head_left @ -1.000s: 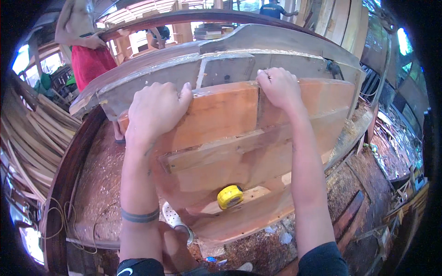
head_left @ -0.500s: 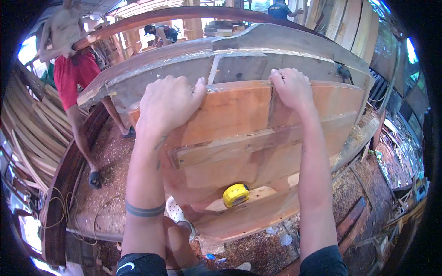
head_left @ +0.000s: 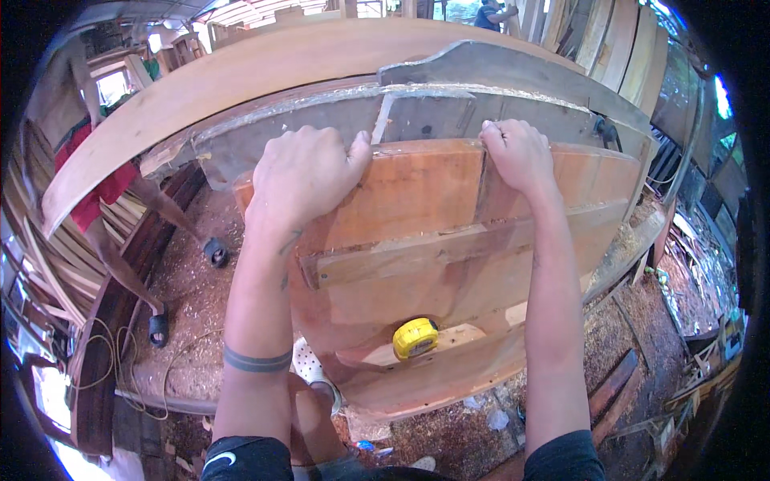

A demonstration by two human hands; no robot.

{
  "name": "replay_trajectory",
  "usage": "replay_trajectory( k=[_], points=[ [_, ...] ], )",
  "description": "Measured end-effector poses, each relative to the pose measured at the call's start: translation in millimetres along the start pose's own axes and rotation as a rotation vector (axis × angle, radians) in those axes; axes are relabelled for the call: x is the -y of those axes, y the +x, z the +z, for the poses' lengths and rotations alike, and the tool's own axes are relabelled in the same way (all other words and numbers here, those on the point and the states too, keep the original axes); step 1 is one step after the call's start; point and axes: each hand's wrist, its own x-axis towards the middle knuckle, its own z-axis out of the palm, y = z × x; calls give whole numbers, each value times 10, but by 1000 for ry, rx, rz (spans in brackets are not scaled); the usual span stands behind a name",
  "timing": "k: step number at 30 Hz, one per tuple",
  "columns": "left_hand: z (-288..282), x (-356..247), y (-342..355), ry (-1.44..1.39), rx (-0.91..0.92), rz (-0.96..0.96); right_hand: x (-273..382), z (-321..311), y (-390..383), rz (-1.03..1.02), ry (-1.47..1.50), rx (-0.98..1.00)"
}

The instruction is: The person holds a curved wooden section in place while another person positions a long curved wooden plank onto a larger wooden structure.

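Note:
Both my hands are closed over the top edge of an orange-brown wooden panel with horizontal battens: my left hand toward its left end, my right hand right of its middle, beside a vertical seam. A yellow tape measure rests on a lower batten. Just behind the panel stands a grey, weathered wooden frame with chips along its ledge.
A co-worker in red shorts stands left with a broad curved board; another person is at the back. Leaning planks, loose rope, a shavings-covered floor and scrap wood surround me.
The co-worker has moved left and forward; the long board now shows its broad face over the frame, hiding the crouching person. My hands keep their grip, slightly further right in view.

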Motion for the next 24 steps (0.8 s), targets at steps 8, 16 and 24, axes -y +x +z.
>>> replay_trajectory(
  k=[8, 16, 24],
  points=[
    [2, -13, -7, -15, 0, 7, -17, -1, 1, 13, -12, 16],
    [25, -7, 2, -20, 1, -6, -35, 9, 7, 20, -15, 58],
    [19, -11, 3, -8, -18, 6, 33, -54, 3, 36, -57, 81]
  ],
)
